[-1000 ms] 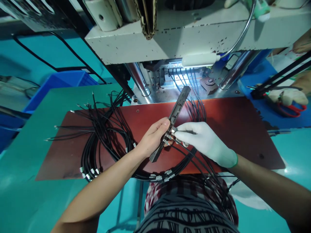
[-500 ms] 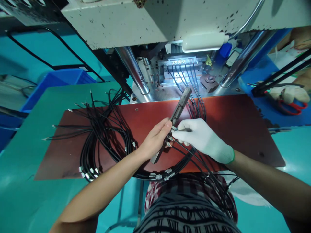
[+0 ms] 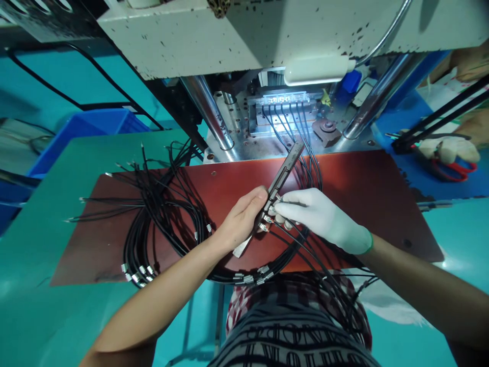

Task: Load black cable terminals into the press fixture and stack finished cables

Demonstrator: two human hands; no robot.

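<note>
My bare left hand (image 3: 246, 214) is closed round a long slotted metal bar (image 3: 286, 171), held aslant above the red-brown board. My right hand (image 3: 315, 216), in a white glove, pinches a cable end with a metal connector (image 3: 272, 208) against the bar's edge. Just below it, more metal connectors (image 3: 264, 224) sit along the bar, their black cables (image 3: 298, 244) running down to the right towards my lap. The fingertips of the right hand partly hide the pinched end.
A coil of black cables (image 3: 132, 229) lies on the board (image 3: 355, 204) at left. Ahead, a press with steel columns (image 3: 212, 114) holds a lit fixture (image 3: 255, 122) with several cables in it. At right, another person's gloved hand (image 3: 453, 150) is by red-handled scissors (image 3: 456, 172).
The bar has turned slightly in my left hand, so its slotted face shows more. My right fingers have shifted a little at the bar's edge. The view has drifted slightly.
</note>
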